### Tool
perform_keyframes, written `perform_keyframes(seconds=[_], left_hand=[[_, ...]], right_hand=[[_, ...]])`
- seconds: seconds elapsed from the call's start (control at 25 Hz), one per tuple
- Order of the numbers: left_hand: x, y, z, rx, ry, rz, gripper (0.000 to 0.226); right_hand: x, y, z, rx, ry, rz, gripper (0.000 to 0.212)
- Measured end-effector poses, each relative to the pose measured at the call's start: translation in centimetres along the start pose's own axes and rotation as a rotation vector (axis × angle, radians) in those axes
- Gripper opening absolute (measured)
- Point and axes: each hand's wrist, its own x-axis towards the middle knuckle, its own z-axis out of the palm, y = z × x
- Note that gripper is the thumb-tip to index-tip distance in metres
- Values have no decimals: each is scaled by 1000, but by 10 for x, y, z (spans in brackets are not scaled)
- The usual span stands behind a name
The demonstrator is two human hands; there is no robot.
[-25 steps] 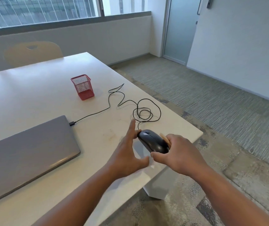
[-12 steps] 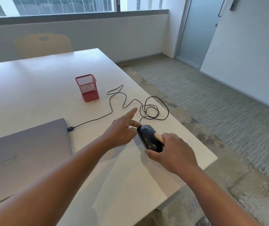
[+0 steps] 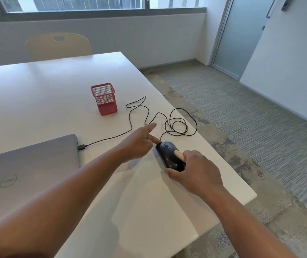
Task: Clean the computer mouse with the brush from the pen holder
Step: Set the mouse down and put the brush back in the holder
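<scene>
Black computer mouse (image 3: 169, 155) sits near the table's (image 3: 37, 90) right edge, long axis running from the near-right toward the far-left, cable end pointing away. Right hand (image 3: 195, 172) curls over its rear, gripping a pale brush handle (image 3: 179, 155) whose tip lies on the mouse's back; bristles not visible. Left hand (image 3: 139, 142) is at the mouse's front-left, a curled finger touching the nose, index finger straight and pointing toward the far edge, holding nothing. Both hands on the mouse, right one doing the work. Cable (image 3: 176, 123) loops just beyond the nose, so forward strokes may snag. Red pen holder (image 3: 104, 98) stands well apart toward the far side, closed laptop (image 3: 28, 164) by the left side. Right edge is close; room to move lies left.
</scene>
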Motion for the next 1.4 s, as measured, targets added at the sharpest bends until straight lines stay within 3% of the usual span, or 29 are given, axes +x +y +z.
perform_keyframes(seconds=[0.32, 0.56, 0.72, 0.88, 1.12, 1.24, 1.4], left_hand=[[3, -6, 5, -13, 6, -11, 85], [-3, -10, 5, 25, 46, 15, 87], [-26, -4, 0, 66, 220, 189, 80], [-58, 19, -16, 46, 222, 397, 61], [-96, 30, -51, 107, 165, 484, 45], [-106, 18, -71, 110, 177, 516, 20], [-108, 0, -95, 136, 337, 562, 5]], right_hand=[[3, 0, 3, -32, 17, -4, 53], [1, 8, -7, -24, -6, -16, 66], [-1, 1, -28, 370, 170, -127, 36], [1, -28, -49, 1003, 99, -170, 27], [-5, -84, -59, 1246, 67, -330, 28], [-6, -109, -55, 1382, 75, -396, 43], [6, -130, -52, 1295, 129, -426, 11]])
